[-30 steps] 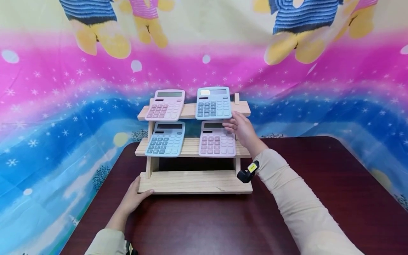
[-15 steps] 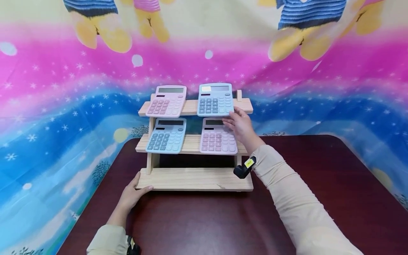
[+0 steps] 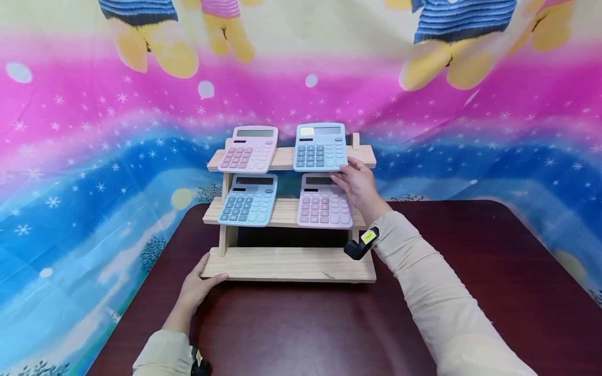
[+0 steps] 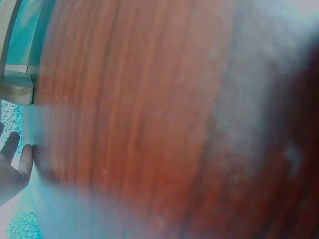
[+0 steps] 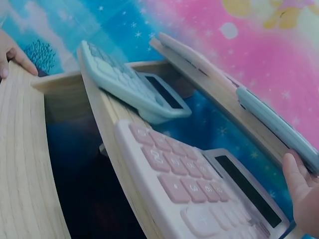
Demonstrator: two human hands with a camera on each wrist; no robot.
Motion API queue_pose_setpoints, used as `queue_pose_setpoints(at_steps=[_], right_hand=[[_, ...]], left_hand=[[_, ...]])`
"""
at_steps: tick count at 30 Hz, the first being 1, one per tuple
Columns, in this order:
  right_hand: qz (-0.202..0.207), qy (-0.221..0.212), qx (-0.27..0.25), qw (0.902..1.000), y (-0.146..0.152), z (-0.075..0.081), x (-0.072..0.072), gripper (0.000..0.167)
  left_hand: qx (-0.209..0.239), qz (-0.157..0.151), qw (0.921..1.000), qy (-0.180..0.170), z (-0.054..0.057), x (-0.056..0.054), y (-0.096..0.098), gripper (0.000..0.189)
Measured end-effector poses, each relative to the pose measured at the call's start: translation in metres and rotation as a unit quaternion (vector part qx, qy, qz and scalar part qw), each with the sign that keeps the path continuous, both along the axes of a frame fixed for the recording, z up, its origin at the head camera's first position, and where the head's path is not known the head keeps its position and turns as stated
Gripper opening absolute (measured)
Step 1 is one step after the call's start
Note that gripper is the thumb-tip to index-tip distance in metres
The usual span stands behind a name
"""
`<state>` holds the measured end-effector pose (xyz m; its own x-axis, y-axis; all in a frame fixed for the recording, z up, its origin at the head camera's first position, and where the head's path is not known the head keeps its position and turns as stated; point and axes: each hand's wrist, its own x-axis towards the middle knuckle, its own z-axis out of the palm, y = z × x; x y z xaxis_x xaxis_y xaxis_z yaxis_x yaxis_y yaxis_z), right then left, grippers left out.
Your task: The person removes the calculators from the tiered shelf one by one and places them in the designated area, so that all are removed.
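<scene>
A three-tier wooden display stand (image 3: pixel 291 263) holds two pink and two blue desk calculators, tilted back. My right hand (image 3: pixel 361 188) pinches the lower right corner of the top blue calculator (image 3: pixel 321 149). Its lower fingers overlap the upper right of the pink calculator (image 3: pixel 324 206) on the middle shelf. The top pink calculator (image 3: pixel 248 150) and the lower blue calculator (image 3: pixel 248 201) stand on the left. My left hand (image 3: pixel 198 287) grips the left end of the bottom shelf, thumb along its front edge. The left wrist view shows fingers (image 4: pixel 25 162) only at its edge.
The stand rests on a dark red-brown table (image 3: pixel 291 324). Behind it hangs a printed cloth (image 3: pixel 423 125) in pink and blue with snowflakes. A small upright peg (image 3: pixel 356 141) rises behind the top shelf's right end.
The view shifts slightly, so the stand sits a little higher and farther right. Both hands keep their places on the calculator and the stand; the calculators stay where they were.
</scene>
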<state>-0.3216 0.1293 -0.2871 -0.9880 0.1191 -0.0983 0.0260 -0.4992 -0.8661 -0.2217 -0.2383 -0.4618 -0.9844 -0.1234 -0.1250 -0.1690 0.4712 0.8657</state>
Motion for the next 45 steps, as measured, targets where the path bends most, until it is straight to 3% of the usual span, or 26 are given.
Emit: queue_pose_setpoints(at_steps=[9, 23, 32, 45], right_hand=[[-0.019, -0.017, -0.093, 0.9954, -0.003, 0.004, 0.001, 0.043], [-0.047, 0.000, -0.128, 0.9907, -0.004, 0.002, 0.010, 0.040], [-0.047, 0.022, -0.154, 0.9867, 0.006, 0.001, 0.024, 0.041], [-0.002, 0.071, -0.167, 0.9833, 0.031, 0.000, 0.056, 0.045]], left_hand=[[0.007, 0.000, 0.9999, -0.008, 0.001, -0.001, 0.001, 0.095], [-0.002, -0.006, 1.0000, -0.007, 0.000, -0.002, 0.000, 0.095], [-0.002, -0.008, 0.9999, -0.007, 0.001, -0.002, 0.000, 0.095], [0.002, -0.008, 0.9999, -0.011, 0.000, 0.001, -0.002, 0.096]])
